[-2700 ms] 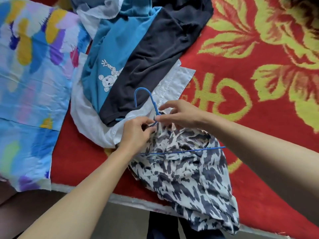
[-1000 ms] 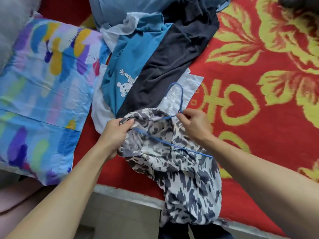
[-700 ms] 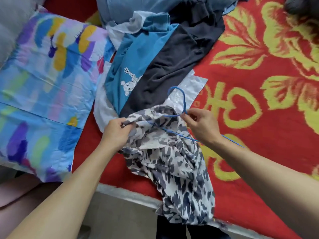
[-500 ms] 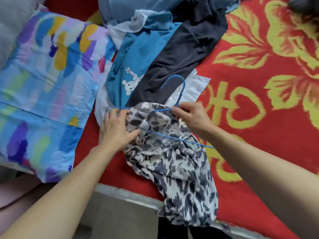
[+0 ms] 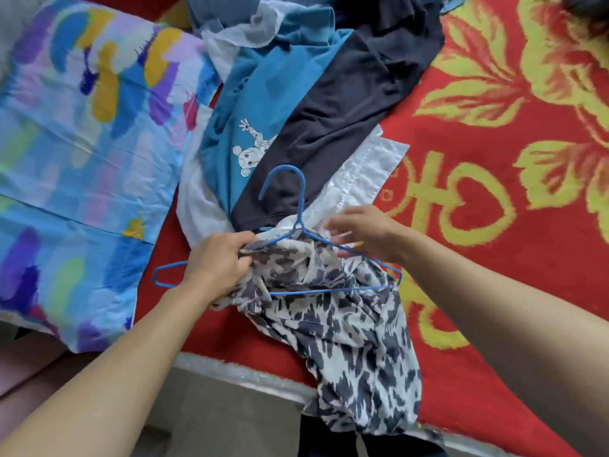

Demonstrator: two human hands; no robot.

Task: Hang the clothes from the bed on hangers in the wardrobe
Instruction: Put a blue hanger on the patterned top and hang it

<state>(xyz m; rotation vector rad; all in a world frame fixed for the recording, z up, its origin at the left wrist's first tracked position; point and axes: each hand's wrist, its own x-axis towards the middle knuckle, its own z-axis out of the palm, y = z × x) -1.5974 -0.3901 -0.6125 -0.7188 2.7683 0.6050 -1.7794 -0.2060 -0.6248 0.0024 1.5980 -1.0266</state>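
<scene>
In the head view, a blue wire hanger [image 5: 298, 222] is seen lying flat on the bed, near its front edge. Its long axis runs left to right, roughly level. Its hook points away from the person, toward the pile of clothes, and the curl of the hook opens to the left. The left end of the hanger juts out bare over the red bedspread [image 5: 494, 199], past the left hand [image 5: 214, 263]. The right end and the bottom bar lie on top of a patterned top [image 5: 349, 341], white with dark grey blotches.

The top is bunched under the hanger. Its length runs from there toward the person and slightly right, and its lower part hangs over the bed's edge above the floor [image 5: 214, 410].

The upper edge of the top is gripped by the left hand, with the fingers curled round a fold of cloth just left of the hanger's neck. The right hand [image 5: 367, 232] is held over the right arm of the hanger. Its fingers are blurred, so it cannot be told whether anything is pinched.

Behind the hanger, a blue T-shirt [image 5: 263, 103], a dark garment [image 5: 349, 100] and a white shirt [image 5: 365, 166] are piled on one another. A white cartoon mouse is printed on the T-shirt. A yellow motif with a heart is woven into the bedspread, and it cannot be read as writing. A pillow [image 5: 82, 143] with coloured strokes lies to the left.
</scene>
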